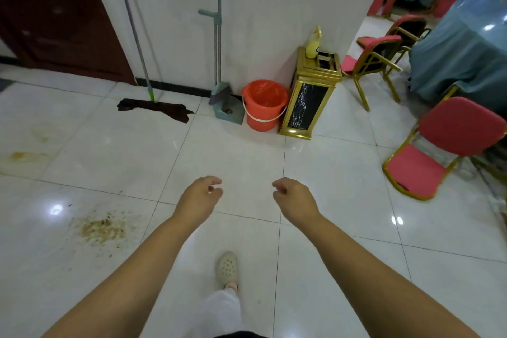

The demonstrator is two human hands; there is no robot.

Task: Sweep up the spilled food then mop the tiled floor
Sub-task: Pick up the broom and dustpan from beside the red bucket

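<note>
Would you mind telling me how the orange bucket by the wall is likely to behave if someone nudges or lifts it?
The orange bucket looks like thin plastic and seems empty, so probably light. On the glossy tiled floor it would likely slide rather than tip. Its white handle hangs loose, so it may swing when lifted.

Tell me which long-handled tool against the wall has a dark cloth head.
The mop, leaning left of the broom. Its dark cloth head lies spread on the tiles; the broom stands in a teal dustpan.

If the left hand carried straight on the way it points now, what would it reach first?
Probably the broom and dustpan set against the wall. The left hand holds nothing, with only bare floor tiles between; depth is hard to judge, and the orange bucket stands close beside it.
</note>
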